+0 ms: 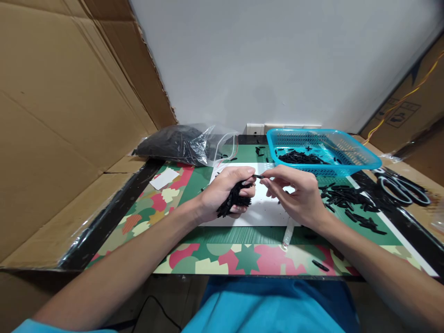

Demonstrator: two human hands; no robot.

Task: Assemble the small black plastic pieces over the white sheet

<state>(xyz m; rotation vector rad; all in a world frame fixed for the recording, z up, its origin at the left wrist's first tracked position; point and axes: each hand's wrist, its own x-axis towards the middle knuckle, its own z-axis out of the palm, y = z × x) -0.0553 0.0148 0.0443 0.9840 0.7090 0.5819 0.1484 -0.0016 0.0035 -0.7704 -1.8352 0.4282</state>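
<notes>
From my remote seat, I see a thin black piece (pixel 258 176) above the white sheet (pixel 263 210), pinched in the right hand's (pixel 301 192) narrow grip; I can't quite tell whether the left thumb (pixel 244 173) pins it too. The left hand's (pixel 222 186) grip wraps a black bundle (pixel 227 203); loosening it could spill some.

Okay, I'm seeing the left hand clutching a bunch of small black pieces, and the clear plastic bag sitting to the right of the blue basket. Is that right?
Not quite: the head view shows the clear plastic bag to the left of the blue basket. The left hand is indeed clutching a bunch of small black pieces.
</notes>
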